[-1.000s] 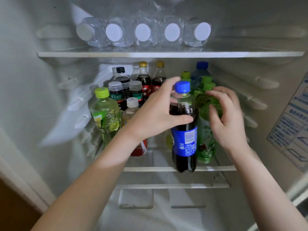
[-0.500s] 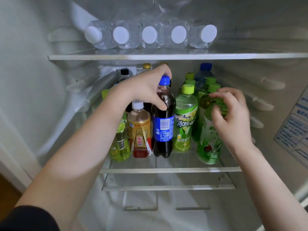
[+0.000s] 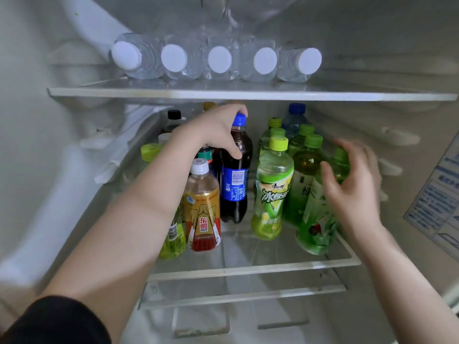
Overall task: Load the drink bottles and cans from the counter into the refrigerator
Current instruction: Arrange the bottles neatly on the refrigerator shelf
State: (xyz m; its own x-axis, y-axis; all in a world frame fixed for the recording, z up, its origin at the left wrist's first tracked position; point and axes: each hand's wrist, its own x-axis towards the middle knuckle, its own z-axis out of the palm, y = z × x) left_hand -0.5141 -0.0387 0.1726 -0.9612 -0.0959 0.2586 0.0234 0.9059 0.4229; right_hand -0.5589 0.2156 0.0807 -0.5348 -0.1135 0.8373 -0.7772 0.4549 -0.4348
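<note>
I look into the open refrigerator. My left hand (image 3: 211, 130) grips the neck of a dark cola bottle (image 3: 234, 180) with a blue cap and blue label. The bottle stands upright on the glass middle shelf (image 3: 248, 269), among other bottles. My right hand (image 3: 355, 192) is blurred, its fingers spread loosely round the top of a tilted green bottle (image 3: 315, 224) at the shelf's right front. Thumb and fingers look apart from its neck.
Several water bottles (image 3: 219, 59) lie on the upper shelf with white caps facing me. A gold-and-red labelled bottle (image 3: 202, 214) and a green tea bottle (image 3: 272, 192) flank the cola. More bottles fill the back. A label sticker (image 3: 437, 199) is on the right wall.
My left hand carried the cola bottle from the shelf's front edge back and left, in between the other bottles. My right hand's grip on the green bottle loosened and its fingers spread.
</note>
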